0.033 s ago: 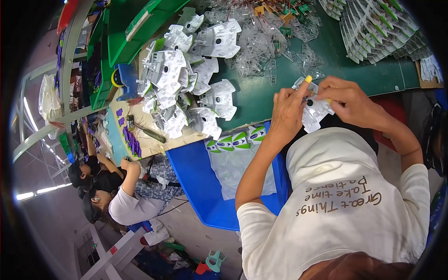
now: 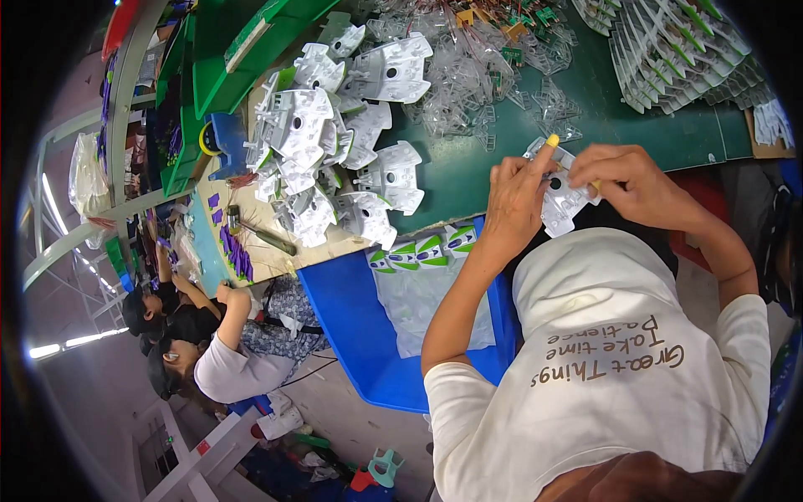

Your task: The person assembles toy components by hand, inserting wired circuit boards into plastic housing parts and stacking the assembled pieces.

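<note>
A white moulded plastic panel [image 2: 559, 211] with a round dark hole is held at the table's near edge, in front of my body. My left hand [image 2: 514, 197] grips its left side, the index finger stretched along it with a yellow cover on the tip. Over the panel's right side my right hand [image 2: 627, 180] is closed, fingers curled and thumb against them; whatever they pinch is hidden. Several similar white panels with green edges [image 2: 301, 125] lie heaped to the left. Beyond my hands are clear plastic pieces [image 2: 456, 92].
Stacked panels [image 2: 677, 58] stand at the far right. A blue bin [image 2: 360, 351] beside my left arm holds a plastic bag and green-white pieces [image 2: 431, 251]. A screwdriver [image 2: 268, 238] and purple strips [image 2: 238, 258] lie at left. Other people [image 2: 242, 368] sit farther left.
My right hand's fingers have shifted slightly over the panel, a little to the right. My left hand and the panel look almost the same.
</note>
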Tool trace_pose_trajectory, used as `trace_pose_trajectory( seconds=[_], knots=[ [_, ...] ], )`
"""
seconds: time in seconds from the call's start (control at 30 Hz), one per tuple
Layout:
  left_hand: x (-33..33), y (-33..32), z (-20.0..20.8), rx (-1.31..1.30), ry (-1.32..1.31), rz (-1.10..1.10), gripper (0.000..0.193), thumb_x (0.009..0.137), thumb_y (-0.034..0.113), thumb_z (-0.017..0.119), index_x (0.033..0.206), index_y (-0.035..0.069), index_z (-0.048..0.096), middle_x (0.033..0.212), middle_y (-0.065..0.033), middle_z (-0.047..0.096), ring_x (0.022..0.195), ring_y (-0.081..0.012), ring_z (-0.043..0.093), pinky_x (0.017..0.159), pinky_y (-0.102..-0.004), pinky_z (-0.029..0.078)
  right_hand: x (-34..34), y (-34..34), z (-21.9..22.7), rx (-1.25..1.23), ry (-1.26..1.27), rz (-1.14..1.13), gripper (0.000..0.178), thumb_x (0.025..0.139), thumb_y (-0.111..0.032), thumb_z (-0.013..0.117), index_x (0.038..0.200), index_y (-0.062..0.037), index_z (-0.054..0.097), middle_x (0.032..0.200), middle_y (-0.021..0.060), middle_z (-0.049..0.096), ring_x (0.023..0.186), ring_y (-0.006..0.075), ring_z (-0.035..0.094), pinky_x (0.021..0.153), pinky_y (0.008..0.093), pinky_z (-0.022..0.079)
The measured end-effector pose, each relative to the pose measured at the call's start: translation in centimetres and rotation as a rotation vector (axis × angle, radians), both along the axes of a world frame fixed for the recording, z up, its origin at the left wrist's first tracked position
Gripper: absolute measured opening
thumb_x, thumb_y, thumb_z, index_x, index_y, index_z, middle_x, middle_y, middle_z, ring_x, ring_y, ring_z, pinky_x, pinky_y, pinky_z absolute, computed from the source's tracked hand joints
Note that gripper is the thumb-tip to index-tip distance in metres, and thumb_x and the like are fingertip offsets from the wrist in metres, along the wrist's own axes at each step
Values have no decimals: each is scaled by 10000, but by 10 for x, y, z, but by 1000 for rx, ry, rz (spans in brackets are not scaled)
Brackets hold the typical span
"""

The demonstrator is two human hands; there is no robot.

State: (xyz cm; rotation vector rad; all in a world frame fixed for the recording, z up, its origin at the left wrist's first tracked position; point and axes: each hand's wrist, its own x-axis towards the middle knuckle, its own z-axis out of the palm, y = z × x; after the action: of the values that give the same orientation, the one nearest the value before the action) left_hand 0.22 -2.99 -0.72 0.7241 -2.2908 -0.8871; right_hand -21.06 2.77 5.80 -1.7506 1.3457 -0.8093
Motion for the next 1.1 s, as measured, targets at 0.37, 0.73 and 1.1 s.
trace_pose_trajectory(
  seconds=[0.37,0.73,1.1],
  knots=[
    [0,4,-1,66,-18,-1,780,765,-139,566,1488,65,354,1094,-62,681,950,-269,528,859,-392,358,28,44,-40,-497,338,-40,255,716,28,690,970,2,683,928,123,664,750,250,667,623,345,537],
    [2,-10,10,95,33,-48,542,929,-9,492,1459,1,375,1112,-107,679,948,-281,535,925,-394,377,8,46,-35,-275,119,-393,225,744,-12,687,954,-30,608,798,126,612,637,254,614,575,353,483],
    [20,29,168,-286,534,311,195,894,138,663,1037,15,611,970,-109,649,828,-213,639,667,-263,508,-43,61,64,-282,-49,-498,159,839,-9,635,986,-31,576,737,40,640,618,76,624,548,241,491]
  ],
)
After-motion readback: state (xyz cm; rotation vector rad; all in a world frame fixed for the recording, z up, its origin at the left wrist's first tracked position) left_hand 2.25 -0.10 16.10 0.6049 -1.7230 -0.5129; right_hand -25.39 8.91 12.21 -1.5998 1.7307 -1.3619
